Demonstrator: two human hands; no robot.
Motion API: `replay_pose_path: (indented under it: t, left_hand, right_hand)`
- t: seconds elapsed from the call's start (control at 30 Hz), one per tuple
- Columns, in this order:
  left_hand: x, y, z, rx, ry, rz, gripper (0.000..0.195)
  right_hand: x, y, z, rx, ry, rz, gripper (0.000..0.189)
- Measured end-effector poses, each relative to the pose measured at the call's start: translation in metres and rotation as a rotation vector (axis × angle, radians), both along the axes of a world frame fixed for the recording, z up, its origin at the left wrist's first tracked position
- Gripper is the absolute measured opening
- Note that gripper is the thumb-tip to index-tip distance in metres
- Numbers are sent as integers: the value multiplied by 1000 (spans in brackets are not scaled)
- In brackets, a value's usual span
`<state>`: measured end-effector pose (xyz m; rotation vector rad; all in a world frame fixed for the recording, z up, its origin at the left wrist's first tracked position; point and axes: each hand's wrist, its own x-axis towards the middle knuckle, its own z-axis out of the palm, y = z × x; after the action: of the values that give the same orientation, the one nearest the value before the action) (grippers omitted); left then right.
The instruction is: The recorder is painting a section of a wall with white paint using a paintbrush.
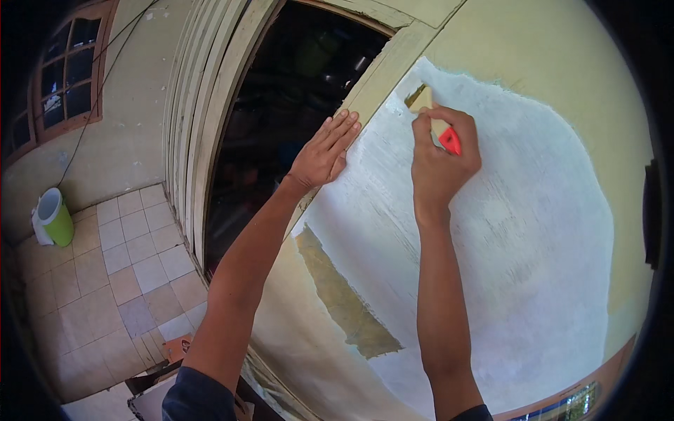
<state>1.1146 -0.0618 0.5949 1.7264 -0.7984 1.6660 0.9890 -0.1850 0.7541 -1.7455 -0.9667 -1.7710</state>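
Note:
In my right hand (pixel 447 142) is a paintbrush with a pale handle and a red end (pixel 450 140). Its bristle end points up at the top left part of a white painted patch (pixel 505 200) on the wall, next to a small bare brownish spot (pixel 416 98). My left hand (pixel 325 150) lies flat against the cream wooden door frame (pixel 387 79), fingers stretched out and holding nothing. Lower down, a longer brownish strip (pixel 347 294) shows between white areas. Yellowish paint (pixel 542 58) surrounds the patch above and to the right.
Left of the frame is a dark doorway (pixel 274 105). A green bin (pixel 58 223) stands on the tiled floor (pixel 110 294) by the far wall, below a wooden-framed window (pixel 68 68) and hanging cables (pixel 102 79). Dark-edged objects (pixel 152 387) sit low, beside my left arm.

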Motion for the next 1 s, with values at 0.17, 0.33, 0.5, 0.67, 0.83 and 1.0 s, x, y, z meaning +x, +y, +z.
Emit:
replay_pose_path:
  t: [0.17, 0.33, 0.5, 0.67, 0.83, 1.0]
  left_hand:
    - [2, 2, -1, -2, -4, -1, 59]
    - [3, 4, -3, -10, -3, -2, 59]
    - [4, 6, -5, -17, -30, -2, 58]
    - [5, 3, -6, -8, -14, -2, 58]
    - [5, 3, -6, -5, -17, 4, 58]
    - [5, 5, -6, -11, -19, 9, 57]
  right_hand:
    - [-6, 5, -12, 5, -21, 10, 17]
    - [-7, 4, -26, 72, 16, -27, 20]
    - [1, 4, -36, -72, 86, -9, 16]
    - [2, 6, -38, 33, 26, 0, 19]
    - [-7, 9, -42, 58, 33, -46, 19]
    - [-13, 2, -51, 31, -18, -67, 21]
